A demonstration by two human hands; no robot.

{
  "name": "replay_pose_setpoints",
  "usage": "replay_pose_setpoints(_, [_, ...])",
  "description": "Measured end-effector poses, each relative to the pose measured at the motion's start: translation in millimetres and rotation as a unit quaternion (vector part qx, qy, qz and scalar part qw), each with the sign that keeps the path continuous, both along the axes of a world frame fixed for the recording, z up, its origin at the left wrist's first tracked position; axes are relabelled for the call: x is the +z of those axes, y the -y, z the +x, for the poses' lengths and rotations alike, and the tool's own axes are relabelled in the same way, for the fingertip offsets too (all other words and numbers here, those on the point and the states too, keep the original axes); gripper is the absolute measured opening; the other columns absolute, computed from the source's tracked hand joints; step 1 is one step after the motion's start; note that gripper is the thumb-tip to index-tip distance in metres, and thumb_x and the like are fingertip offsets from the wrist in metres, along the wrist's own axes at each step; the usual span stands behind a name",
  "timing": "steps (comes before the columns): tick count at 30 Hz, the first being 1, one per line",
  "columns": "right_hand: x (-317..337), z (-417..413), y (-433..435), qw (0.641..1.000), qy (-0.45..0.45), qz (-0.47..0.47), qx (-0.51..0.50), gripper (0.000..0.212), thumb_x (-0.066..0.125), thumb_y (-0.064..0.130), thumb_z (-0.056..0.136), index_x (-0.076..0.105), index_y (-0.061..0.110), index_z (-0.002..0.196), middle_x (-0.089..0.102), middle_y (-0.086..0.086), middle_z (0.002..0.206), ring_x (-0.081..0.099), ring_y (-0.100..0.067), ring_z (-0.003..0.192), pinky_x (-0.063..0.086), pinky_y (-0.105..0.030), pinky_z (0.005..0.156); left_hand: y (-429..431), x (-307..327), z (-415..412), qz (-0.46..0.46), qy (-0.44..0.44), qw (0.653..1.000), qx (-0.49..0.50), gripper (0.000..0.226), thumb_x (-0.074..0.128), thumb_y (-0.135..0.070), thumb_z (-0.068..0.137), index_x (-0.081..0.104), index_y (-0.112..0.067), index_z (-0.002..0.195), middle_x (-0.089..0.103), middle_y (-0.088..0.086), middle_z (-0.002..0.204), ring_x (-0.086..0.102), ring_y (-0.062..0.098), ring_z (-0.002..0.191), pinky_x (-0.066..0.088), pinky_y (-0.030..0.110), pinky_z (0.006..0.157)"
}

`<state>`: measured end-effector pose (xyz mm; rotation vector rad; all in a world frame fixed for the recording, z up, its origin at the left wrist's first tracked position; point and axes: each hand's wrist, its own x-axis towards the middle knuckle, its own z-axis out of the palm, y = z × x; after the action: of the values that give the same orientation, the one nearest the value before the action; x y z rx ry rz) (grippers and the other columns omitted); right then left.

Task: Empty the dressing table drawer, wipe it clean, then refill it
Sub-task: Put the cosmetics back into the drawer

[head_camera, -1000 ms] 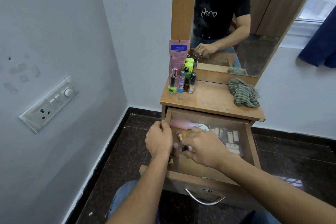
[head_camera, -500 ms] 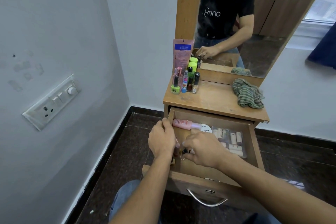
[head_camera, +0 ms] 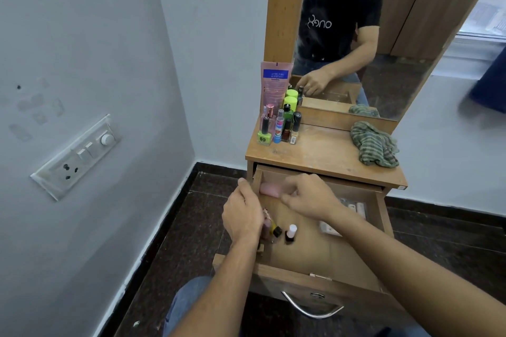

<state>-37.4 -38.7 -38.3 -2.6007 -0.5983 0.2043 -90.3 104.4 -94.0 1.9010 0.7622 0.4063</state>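
Note:
The wooden drawer [head_camera: 323,260] of the dressing table is pulled out. My left hand [head_camera: 242,217] is at the drawer's left wall, closed around a few small cosmetic bottles [head_camera: 271,228]. My right hand [head_camera: 310,197] is at the drawer's back left, its fingers pinched on the end of a pink tube [head_camera: 269,189] lying there. A nail polish bottle [head_camera: 290,234] with a white cap stands on the drawer floor. A clear pouch [head_camera: 356,208] of small items lies at the right, partly hidden by my right arm. A green striped cloth [head_camera: 376,148] rests on the tabletop.
A cluster of bottles [head_camera: 279,126] and an upright pink tube [head_camera: 275,82] stand at the tabletop's back left, against the mirror [head_camera: 369,35]. A switchboard [head_camera: 79,156] is on the left wall. The drawer's metal handle [head_camera: 312,310] faces me, above dark floor tiles.
My right hand has moved from the small bottles at the front to the pink tube at the back. The white-capped nail polish bottle now stands uncovered. My left hand still holds small bottles.

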Motion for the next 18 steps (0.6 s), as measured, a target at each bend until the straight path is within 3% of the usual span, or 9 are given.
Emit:
replay_pose_setpoints(4, [-8, 19, -33, 0.995, -0.07, -0.071, -0.027, 0.013, 0.067, 0.03, 0.086, 0.075, 0.022, 0.079, 0.072, 0.003, 0.087, 0.066, -0.018, 0.087, 0.056, -0.032, 0.074, -1, 2, -1, -0.016, 0.001, 1.0, -0.004, 0.07, 0.014, -0.054, 0.106, 0.076, -0.021, 0.106, 0.074, 0.001, 0.104, 0.064, 0.023, 0.102, 0.037, 0.034, 0.082])
replay_pose_setpoints(7, [-19, 25, -51, 0.987, -0.104, -0.124, -0.025, 0.021, 0.065, 0.026, 0.082, 0.059, 0.02, 0.062, 0.064, -0.002, 0.079, 0.062, -0.025, 0.081, 0.046, -0.03, 0.064, -1, 2, -2, -0.019, 0.005, 1.0, -0.003, 0.072, 0.012, -0.057, 0.105, 0.076, -0.023, 0.1, 0.073, -0.002, 0.096, 0.063, 0.019, 0.094, 0.036, 0.033, 0.081])
replay_pose_setpoints(14, [-31, 23, -60, 0.986, -0.085, -0.143, 0.001, 0.011, 0.067, 0.028, 0.086, 0.057, 0.03, 0.084, 0.06, 0.003, 0.087, 0.057, -0.021, 0.084, 0.042, -0.03, 0.068, -2, 0, -1, -0.008, 0.008, 1.0, -0.007, 0.072, 0.013, -0.058, 0.105, 0.075, -0.024, 0.095, 0.073, -0.002, 0.095, 0.064, 0.019, 0.093, 0.037, 0.034, 0.079])
replay_pose_setpoints(18, [-26, 22, -49, 0.993, -0.076, -0.091, -0.008, 0.009, 0.067, 0.029, 0.081, 0.071, 0.027, 0.089, 0.071, 0.005, 0.092, 0.065, -0.019, 0.091, 0.054, -0.031, 0.074, -1, 2, -2, -0.009, 0.01, 1.0, -0.006, 0.071, 0.013, -0.058, 0.105, 0.075, -0.023, 0.096, 0.072, -0.002, 0.095, 0.063, 0.019, 0.093, 0.037, 0.033, 0.079])
